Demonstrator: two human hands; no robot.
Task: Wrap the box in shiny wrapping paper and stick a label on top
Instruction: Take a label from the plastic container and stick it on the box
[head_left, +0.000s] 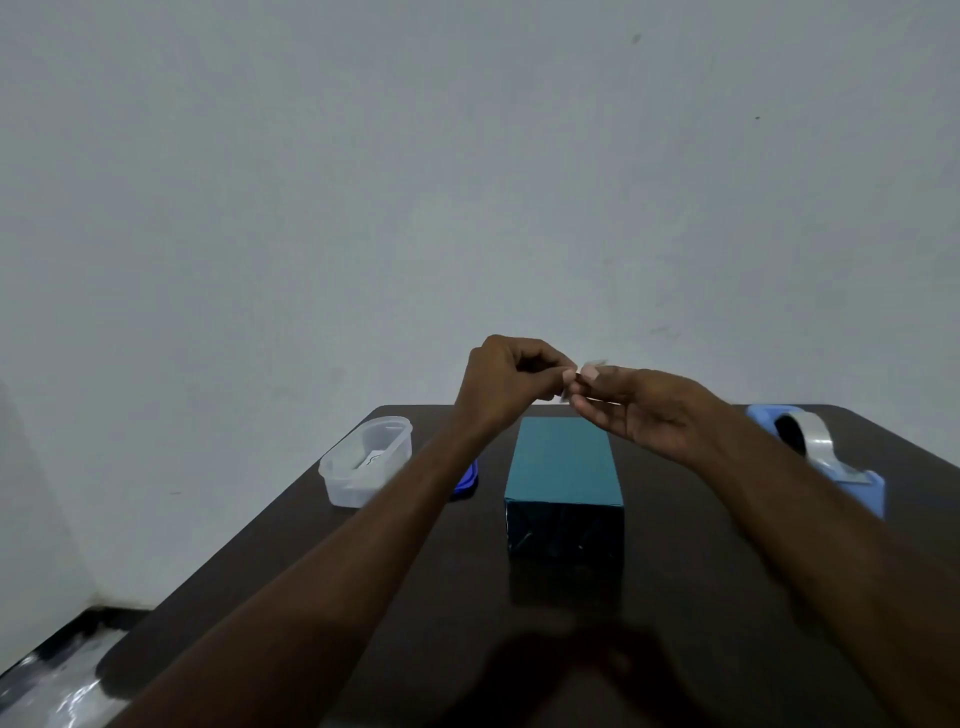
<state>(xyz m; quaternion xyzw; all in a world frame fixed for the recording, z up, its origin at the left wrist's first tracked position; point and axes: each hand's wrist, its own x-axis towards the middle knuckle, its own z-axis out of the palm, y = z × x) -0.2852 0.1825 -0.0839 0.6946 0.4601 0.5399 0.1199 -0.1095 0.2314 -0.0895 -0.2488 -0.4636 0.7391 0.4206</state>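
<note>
Nearest, on the dark table, stands the box, already in shiny blue paper, while above it left hand and right hand pinch a small, flimsy, probably sticky label, best held by its edges.

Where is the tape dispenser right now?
In the head view, the blue tape dispenser sits on the dark table at its far right edge, right of the wrapped box and partly behind the right forearm.
</note>
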